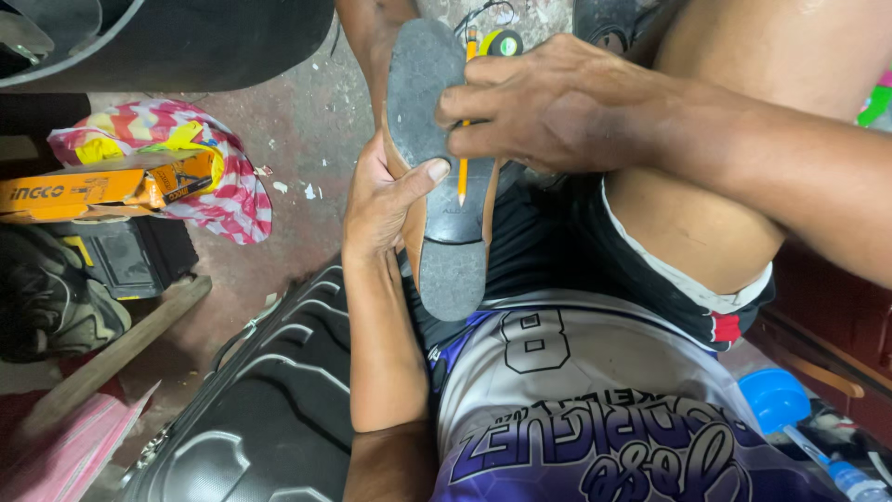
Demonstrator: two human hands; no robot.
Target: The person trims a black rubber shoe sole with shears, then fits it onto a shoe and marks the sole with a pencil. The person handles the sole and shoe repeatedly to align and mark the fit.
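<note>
Nearest the lens, a printed jersey covers the person's torso, with dark shorts above it on the lap. Just beyond, the shoe lies sole-up over the lap, heel toward the body and toe pointing away.

Its left edge rests in the left hand: palm under the side of the shoe, thumb pressed across the grey sole near the waist, so this grip is closed on the shoe.

From the right, the right hand comes over the forepart, fingers curled in a closed grip around a yellow pencil. The pencil lies along the sole with its point down toward the heel. A bare knee stands behind that arm.

To the left, beside the left forearm, a black ribbed case lies on the concrete floor. Farther left sit an orange box on a striped bag, a wooden stick and a dark shoe. At lower right, a blue cup sits near the hip.
</note>
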